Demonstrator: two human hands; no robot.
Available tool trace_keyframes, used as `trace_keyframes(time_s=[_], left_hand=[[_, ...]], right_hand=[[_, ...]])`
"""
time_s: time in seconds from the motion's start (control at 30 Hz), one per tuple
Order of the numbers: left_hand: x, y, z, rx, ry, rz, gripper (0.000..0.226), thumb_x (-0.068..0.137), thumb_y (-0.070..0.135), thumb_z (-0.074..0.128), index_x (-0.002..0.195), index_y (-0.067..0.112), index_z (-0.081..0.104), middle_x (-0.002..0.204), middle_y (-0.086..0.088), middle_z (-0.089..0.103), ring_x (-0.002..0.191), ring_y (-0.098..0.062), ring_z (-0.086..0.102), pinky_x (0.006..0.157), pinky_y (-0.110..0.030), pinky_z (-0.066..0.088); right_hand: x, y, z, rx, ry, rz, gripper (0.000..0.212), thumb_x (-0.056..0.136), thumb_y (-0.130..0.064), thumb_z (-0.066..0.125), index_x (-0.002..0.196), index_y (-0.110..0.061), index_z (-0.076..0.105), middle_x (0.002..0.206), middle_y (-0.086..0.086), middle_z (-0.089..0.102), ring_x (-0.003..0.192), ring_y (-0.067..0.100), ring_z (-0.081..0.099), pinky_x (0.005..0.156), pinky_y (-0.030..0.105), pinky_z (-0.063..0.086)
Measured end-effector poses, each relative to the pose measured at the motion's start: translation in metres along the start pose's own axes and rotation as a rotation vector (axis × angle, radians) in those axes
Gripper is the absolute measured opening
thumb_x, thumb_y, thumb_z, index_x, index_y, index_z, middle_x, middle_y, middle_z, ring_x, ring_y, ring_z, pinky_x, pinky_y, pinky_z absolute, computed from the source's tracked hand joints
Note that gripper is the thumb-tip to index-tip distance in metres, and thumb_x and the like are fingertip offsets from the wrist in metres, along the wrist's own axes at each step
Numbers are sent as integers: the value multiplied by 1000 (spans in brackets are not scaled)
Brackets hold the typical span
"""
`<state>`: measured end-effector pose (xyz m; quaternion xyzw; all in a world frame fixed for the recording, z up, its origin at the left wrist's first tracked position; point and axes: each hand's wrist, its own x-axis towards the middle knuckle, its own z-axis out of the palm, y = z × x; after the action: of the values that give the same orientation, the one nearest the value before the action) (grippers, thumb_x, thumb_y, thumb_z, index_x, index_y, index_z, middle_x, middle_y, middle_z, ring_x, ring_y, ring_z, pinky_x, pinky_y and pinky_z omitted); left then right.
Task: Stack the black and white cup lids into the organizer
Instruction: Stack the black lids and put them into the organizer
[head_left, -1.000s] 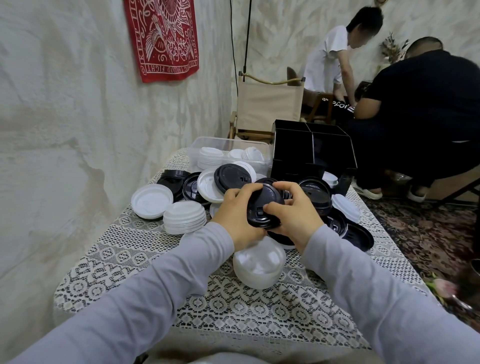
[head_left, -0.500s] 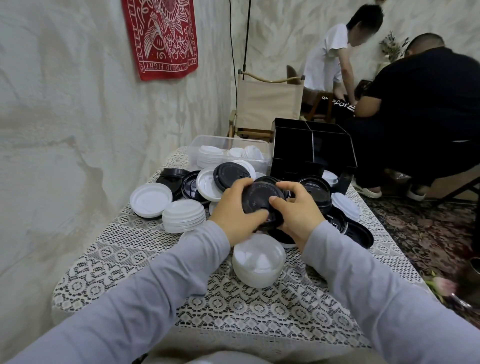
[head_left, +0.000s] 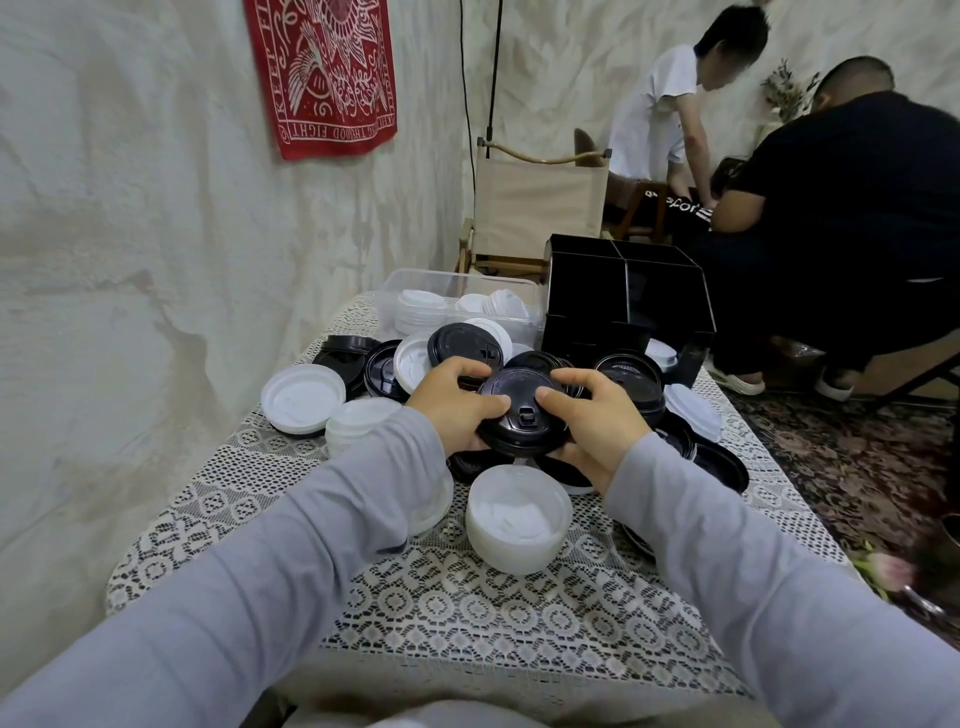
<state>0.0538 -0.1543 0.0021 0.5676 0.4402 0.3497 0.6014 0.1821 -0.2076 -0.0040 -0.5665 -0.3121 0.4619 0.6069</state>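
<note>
Both hands meet over the middle of the surface (head_left: 467, 597), which is covered with a lace cloth. The left hand (head_left: 452, 413) and the right hand (head_left: 602, 423) hold a black sip lid (head_left: 519, 415) between them, a little above the pile. The fingers (head_left: 462, 368) of each hand are curled over its far rim, and both thumbs press on its top from either side. More black lids seem to be nested under it, though the hands hide the edge.

At 6 o'clock from the held lid, a stack of white lids (head_left: 517, 519) sits upside down on the cloth. At 9 o'clock lie a single white lid (head_left: 303, 397) and a second white stack (head_left: 358, 421). Loose black lids (head_left: 631, 376) spread from 10 round to 4 o'clock.

The black organizer (head_left: 623, 306) stands at 1 o'clock, well apart from the hands, with its compartments dark inside. Just beside it, at 11 o'clock, a clear plastic bin (head_left: 415, 291) holds more white lids.
</note>
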Motion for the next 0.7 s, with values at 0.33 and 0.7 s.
trace_keyframes(time_s=[0.33,0.7], left_hand=[[-4,8,-2,-280,-21,-99,32,86,-5,59,112,12,51,92,-8,60,78,-19,60,65,-37,52],[-7,11,-1,-503,11,-109,32,88,-13,45,116,1,52,94,-18,60,80,-28,62,59,-40,53]], right_hand=[[-5,-7,-1,-32,-2,-8,24,92,-11,59,116,-9,55,110,15,60,93,28,64,57,36,59],[3,-13,-13,-704,-269,-421,75,68,-17,83,134,-24,49,131,-3,54,115,14,56,102,39,44]])
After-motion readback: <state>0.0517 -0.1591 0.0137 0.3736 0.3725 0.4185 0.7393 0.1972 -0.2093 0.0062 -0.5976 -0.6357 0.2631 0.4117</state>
